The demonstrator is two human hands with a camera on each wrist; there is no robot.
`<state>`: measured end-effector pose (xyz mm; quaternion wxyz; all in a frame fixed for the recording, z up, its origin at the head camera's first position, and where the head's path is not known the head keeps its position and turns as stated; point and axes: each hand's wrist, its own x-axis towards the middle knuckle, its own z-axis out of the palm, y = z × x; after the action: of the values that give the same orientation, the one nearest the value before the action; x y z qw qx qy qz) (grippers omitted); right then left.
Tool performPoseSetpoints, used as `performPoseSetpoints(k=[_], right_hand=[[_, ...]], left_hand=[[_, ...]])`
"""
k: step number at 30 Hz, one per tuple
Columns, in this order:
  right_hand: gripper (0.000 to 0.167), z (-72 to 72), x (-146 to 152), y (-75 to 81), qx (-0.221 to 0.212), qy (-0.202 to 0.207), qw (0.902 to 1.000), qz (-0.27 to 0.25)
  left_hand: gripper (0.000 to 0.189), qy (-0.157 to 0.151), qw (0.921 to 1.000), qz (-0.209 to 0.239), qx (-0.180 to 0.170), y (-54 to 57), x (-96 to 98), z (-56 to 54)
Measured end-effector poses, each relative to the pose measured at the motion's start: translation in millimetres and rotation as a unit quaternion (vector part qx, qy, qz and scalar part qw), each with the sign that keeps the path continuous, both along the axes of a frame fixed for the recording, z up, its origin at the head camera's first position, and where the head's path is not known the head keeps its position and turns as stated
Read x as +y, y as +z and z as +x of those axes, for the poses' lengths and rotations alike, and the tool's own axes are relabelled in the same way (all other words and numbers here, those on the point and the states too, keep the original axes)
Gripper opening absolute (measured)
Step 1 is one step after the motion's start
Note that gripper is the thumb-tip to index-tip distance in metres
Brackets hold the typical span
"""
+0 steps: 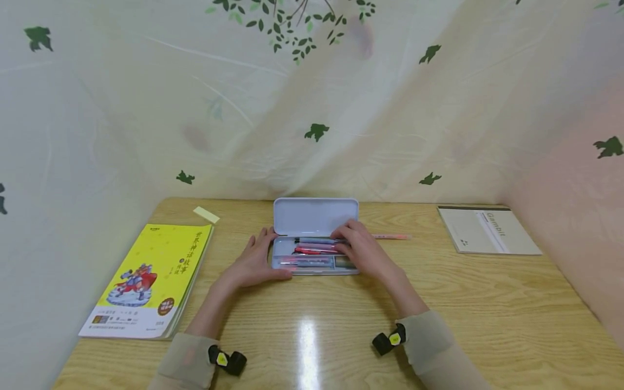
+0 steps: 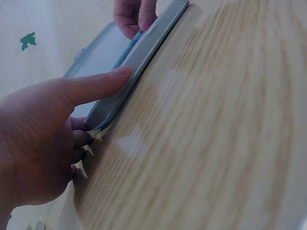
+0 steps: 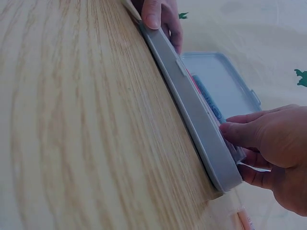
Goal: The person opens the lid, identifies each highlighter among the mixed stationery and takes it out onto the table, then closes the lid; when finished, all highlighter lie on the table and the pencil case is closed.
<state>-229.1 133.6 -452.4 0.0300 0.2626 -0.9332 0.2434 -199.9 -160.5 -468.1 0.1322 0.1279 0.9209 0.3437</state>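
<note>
An open pencil case [image 1: 316,215] lies on the table with its lid tipped back. Several pens [image 1: 317,248] fill its tray, red, pink and blue ones among them. My left hand [image 1: 253,262] grips the case's left end, the thumb [image 2: 103,85] along the front wall and the fingers around the end. Over the right part of the tray, my right hand [image 1: 363,249] has its thumb and fingers curled down onto the pens' right ends. The blue pen [image 3: 209,98] runs up to that thumb in the right wrist view. The fingers partly hide what they pinch.
A pink-orange pen [image 1: 392,236] lies on the table right of the case. A yellow book [image 1: 146,276] is at left, with a pale yellow strip [image 1: 206,215] behind it. A grey notebook [image 1: 489,230] lies at right. A patterned curtain [image 1: 312,97] borders the table's back.
</note>
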Motion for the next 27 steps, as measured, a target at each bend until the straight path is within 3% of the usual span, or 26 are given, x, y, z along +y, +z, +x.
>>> performPoseSetpoints(k=[21,27], right_hand=[[0.015,-0.2,-2,0.7,0.002,0.005,0.9997,-0.024],[0.016,-0.2,19,4.0,-0.001,0.004,0.9985,-0.055]], left_hand=[[0.108,0.001,1.0,-0.001,0.005,-0.4,-2.4,0.8],[0.108,-0.003,1.0,-0.002,0.007,-0.6,-1.7,-0.5]])
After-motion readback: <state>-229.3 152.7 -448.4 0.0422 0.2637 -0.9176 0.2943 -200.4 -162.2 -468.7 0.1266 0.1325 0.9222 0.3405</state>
